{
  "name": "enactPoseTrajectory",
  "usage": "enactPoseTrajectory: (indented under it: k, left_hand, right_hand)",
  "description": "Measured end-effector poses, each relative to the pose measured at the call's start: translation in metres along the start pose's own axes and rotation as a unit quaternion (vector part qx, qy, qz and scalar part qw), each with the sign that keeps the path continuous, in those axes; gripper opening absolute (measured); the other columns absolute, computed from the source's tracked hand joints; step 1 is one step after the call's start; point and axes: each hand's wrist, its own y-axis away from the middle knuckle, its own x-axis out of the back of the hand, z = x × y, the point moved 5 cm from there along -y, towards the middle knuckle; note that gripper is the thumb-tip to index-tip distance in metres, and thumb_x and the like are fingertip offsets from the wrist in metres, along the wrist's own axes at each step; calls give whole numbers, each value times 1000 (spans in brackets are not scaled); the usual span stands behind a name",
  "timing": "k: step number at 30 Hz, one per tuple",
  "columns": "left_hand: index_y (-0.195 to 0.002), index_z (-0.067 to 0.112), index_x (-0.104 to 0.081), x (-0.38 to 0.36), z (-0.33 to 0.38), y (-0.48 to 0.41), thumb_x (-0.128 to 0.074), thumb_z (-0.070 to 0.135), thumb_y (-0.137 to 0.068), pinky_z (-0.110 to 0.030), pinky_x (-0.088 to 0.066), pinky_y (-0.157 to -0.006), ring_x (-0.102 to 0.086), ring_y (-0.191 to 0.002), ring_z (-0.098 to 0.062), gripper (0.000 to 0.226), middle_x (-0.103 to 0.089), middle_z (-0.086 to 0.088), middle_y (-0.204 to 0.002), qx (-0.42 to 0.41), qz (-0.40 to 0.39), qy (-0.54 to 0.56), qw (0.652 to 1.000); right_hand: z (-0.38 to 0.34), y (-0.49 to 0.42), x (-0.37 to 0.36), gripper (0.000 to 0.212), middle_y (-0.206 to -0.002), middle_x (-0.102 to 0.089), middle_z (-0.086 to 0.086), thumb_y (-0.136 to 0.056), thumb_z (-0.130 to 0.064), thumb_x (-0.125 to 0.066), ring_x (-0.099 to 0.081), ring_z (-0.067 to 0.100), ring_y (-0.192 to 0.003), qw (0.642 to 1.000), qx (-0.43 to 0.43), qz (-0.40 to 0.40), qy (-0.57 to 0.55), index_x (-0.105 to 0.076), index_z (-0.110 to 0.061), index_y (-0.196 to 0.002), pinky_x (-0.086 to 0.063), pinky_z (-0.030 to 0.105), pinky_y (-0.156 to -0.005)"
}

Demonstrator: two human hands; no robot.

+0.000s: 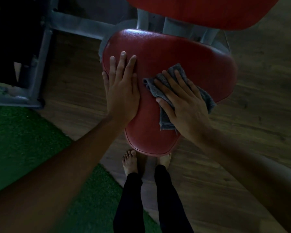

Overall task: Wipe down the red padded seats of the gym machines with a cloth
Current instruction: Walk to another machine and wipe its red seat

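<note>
Hands 2, cloth 1, seat 1.

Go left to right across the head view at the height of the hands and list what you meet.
Grey machine frame post → left hand, flat on the red seat → right hand, pressing the grey cloth onto the same seat. Seat and cloth overlap the hands, so they get no place of their own.
</note>
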Motion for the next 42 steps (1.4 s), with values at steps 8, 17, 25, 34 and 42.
enactPoseTrajectory:
  k: [8, 17, 25, 34, 42]
  left_hand:
    - [-155, 24, -28, 1, 1, -1, -26, 29, -107, -51, -1, -121, -1, -153, -27, 48, -14, -2, -165, 4, -15, -16, 1000]
    - [-133, 14, -55, 69, 38, 45, -43, 10, -97, -29, -39, -103, -52, -124, -25, 39, -56, -11, -136, 60, -48, 89, 993]
    - [-132, 15, -58, 200, 127, 129, -48, 14, -101, -27, -50, -94, -57, -112, -12, 33, -61, -2, -127, -28, -94, 111, 989]
    - [-128, 18, -62, 321, 201, 216, -53, 17, -98, -37, -48, -99, -59, -112, -17, 31, -65, -1, -124, -178, -69, 66, 979]
    - [-124, 21, -64, 346, 293, 276, -52, 22, -99, -37, -50, -98, -63, -111, -16, 28, -68, -1, -121, -292, -111, 67, 948]
  right_hand:
    - [2, -2, -3, 42, -152, -45, 5, -104, -30, -41, -34, 21, -145, 998, -31, 52, -36, -51, -17, -142, -26, 40, -120]
    - [-23, 4, 63, 39, -151, -46, 4, -103, -16, -48, -32, 9, -144, 953, -117, -25, -280, -52, -9, -140, -19, 16, -117]
    - [-103, 72, 197, 38, -154, -42, -6, -103, -23, -49, -31, 4, -145, 912, -188, -24, -363, -52, -22, -141, -29, 20, -115]
    - [-196, 173, 345, 34, -140, -57, -4, -102, -20, -51, -51, 10, -132, 896, -203, 144, -369, -57, -30, -134, -42, 31, -109]
    - [-211, 278, 419, 34, -127, -62, -14, -101, -17, -54, -56, -5, -118, 846, -265, 290, -361, -56, -41, -124, -42, 12, -98]
